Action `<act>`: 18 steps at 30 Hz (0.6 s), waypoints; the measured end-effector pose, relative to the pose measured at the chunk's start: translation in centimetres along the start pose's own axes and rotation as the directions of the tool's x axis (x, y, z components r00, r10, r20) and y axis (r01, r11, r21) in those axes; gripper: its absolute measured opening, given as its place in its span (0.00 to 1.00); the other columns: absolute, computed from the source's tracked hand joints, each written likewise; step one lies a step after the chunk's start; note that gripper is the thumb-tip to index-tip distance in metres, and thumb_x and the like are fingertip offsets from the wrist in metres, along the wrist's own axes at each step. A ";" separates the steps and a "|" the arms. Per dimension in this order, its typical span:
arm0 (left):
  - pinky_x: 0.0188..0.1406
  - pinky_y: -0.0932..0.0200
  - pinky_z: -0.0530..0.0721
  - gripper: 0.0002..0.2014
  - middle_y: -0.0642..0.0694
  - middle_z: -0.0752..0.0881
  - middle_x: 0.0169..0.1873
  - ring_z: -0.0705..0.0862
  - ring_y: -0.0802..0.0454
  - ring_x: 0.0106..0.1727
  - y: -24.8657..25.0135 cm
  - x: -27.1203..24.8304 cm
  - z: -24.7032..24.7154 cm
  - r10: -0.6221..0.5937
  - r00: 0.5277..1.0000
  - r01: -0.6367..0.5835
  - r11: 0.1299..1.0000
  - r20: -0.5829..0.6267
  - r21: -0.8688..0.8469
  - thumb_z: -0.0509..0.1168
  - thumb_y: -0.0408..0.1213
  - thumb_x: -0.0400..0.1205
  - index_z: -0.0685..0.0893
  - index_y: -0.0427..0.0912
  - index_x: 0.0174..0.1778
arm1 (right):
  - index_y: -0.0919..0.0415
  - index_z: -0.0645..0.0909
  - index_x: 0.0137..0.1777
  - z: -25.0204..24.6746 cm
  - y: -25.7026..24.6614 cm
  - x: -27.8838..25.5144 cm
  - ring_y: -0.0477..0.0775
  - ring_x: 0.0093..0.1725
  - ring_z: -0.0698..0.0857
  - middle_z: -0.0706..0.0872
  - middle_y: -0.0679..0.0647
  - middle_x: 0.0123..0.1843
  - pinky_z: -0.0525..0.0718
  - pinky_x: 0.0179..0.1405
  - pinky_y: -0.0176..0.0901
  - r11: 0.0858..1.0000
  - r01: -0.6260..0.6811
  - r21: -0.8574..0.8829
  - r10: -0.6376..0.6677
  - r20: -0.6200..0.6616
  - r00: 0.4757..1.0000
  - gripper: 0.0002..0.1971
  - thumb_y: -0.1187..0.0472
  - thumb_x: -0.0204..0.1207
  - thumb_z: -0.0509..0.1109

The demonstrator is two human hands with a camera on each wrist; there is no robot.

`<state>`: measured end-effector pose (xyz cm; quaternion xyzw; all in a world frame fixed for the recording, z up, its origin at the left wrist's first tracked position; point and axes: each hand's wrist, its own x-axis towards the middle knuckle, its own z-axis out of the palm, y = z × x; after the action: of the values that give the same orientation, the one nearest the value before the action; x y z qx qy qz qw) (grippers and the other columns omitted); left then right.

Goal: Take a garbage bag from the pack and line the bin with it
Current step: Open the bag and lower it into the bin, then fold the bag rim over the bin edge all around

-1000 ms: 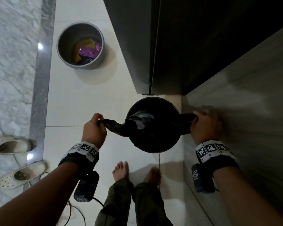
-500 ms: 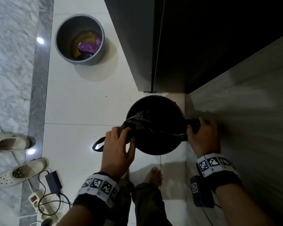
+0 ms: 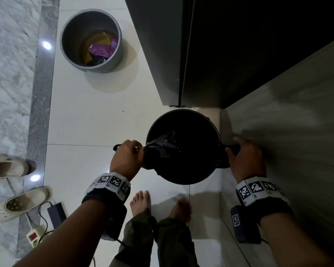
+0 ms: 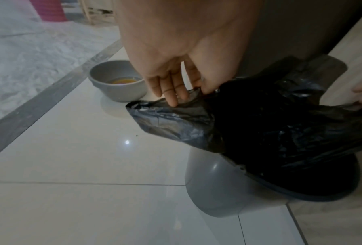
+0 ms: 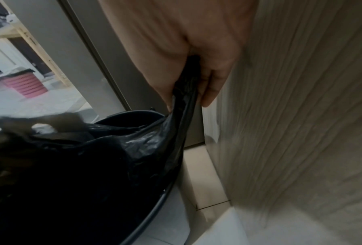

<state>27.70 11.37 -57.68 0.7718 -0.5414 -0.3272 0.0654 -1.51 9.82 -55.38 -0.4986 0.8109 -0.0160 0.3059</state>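
Black garbage bag (image 3: 163, 151) stretched across mouth of grey bin (image 3: 183, 176), partly sagging inside; bin on tiled floor (image 3: 96, 122) beside wood-grain wall (image 3: 287, 132). Left hand (image 3: 126, 158) pinching bag edge at bin's left rim. Right hand (image 3: 245, 158) fisted round bag handle at right rim. Second grey bin (image 3: 91, 40) far left, holding purple wrapper (image 3: 101, 50). Sandals (image 3: 12, 184), power strip (image 3: 35, 235) near left.

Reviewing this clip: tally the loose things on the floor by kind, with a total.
Bins: 2, the bin being lined and the grey bin
Garbage bags: 1, the black bag
Shoes: 2, and
Power adapter: 1
Power strip: 1
Total: 7
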 end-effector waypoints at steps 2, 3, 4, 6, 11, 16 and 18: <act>0.41 0.51 0.80 0.05 0.42 0.79 0.40 0.83 0.39 0.43 -0.5 0.6 0.2 0.040 0.999 -0.041 0.999 -0.022 -0.022 0.66 0.36 0.78 0.84 0.38 0.40 | 0.64 0.86 0.54 0.4 0.4 0.8 0.69 0.57 0.84 0.87 0.67 0.57 0.82 0.55 0.55 0.999 0.042 0.011 -0.043 0.032 0.999 0.10 0.62 0.75 0.69; 0.42 0.49 0.81 0.05 0.40 0.78 0.42 0.83 0.38 0.43 -0.8 1.0 0.3 0.058 0.997 -0.060 0.997 -0.043 -0.044 0.66 0.34 0.78 0.83 0.37 0.39 | 0.64 0.88 0.50 0.5 0.6 1.1 0.68 0.53 0.86 0.88 0.68 0.54 0.82 0.52 0.53 0.998 0.062 0.010 -0.062 0.052 0.997 0.08 0.62 0.75 0.70; 0.42 0.49 0.81 0.04 0.38 0.79 0.44 0.83 0.37 0.42 -1.0 1.2 0.3 0.082 0.995 -0.086 0.994 -0.063 -0.062 0.65 0.32 0.78 0.82 0.36 0.39 | 0.65 0.88 0.48 0.6 0.6 1.3 0.68 0.52 0.86 0.89 0.67 0.52 0.82 0.50 0.51 0.996 0.084 0.004 -0.084 0.073 0.994 0.08 0.62 0.75 0.70; 0.43 0.47 0.80 0.03 0.36 0.79 0.45 0.80 0.38 0.43 -1.2 1.9 0.2 0.169 0.980 -0.177 0.981 -0.101 -0.074 0.62 0.30 0.78 0.79 0.36 0.39 | 0.64 0.87 0.51 0.8 0.6 1.7 0.66 0.53 0.86 0.88 0.65 0.54 0.80 0.50 0.47 0.991 0.133 0.017 -0.134 0.130 0.982 0.10 0.59 0.74 0.72; 0.47 0.43 0.76 0.04 0.36 0.78 0.43 0.76 0.37 0.45 -0.5 2.6 -0.3 0.285 0.948 -0.294 0.955 -0.141 -0.048 0.55 0.25 0.78 0.74 0.34 0.39 | 0.53 0.82 0.63 0.8 0.4 1.5 0.55 0.59 0.83 0.84 0.52 0.58 0.82 0.60 0.50 0.985 0.162 0.060 -0.172 0.430 0.886 0.24 0.50 0.67 0.78; 0.64 0.59 0.65 0.04 0.33 0.65 0.78 0.66 0.43 0.75 -0.4 2.5 -0.9 0.177 0.983 -0.181 0.981 -0.058 -0.068 0.54 0.25 0.83 0.72 0.30 0.44 | 0.45 0.83 0.60 1.4 0.6 0.8 0.46 0.47 0.86 0.87 0.42 0.43 0.83 0.52 0.44 0.973 0.218 -0.080 -0.134 0.575 0.807 0.20 0.51 0.67 0.78; 0.67 0.52 0.70 0.06 0.30 0.74 0.69 0.72 0.38 0.71 -0.5 2.6 -0.9 0.176 0.983 -0.179 0.983 -0.043 -0.051 0.54 0.26 0.83 0.74 0.30 0.52 | 0.45 0.84 0.60 1.6 0.5 0.5 0.49 0.50 0.86 0.88 0.45 0.47 0.83 0.54 0.45 0.959 0.247 -0.139 -0.125 0.576 0.808 0.17 0.50 0.71 0.74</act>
<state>29.14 9.11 -58.35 0.7245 -0.5975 -0.3197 0.1259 -1.27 10.10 -57.12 -0.5876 0.6289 0.1859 0.4741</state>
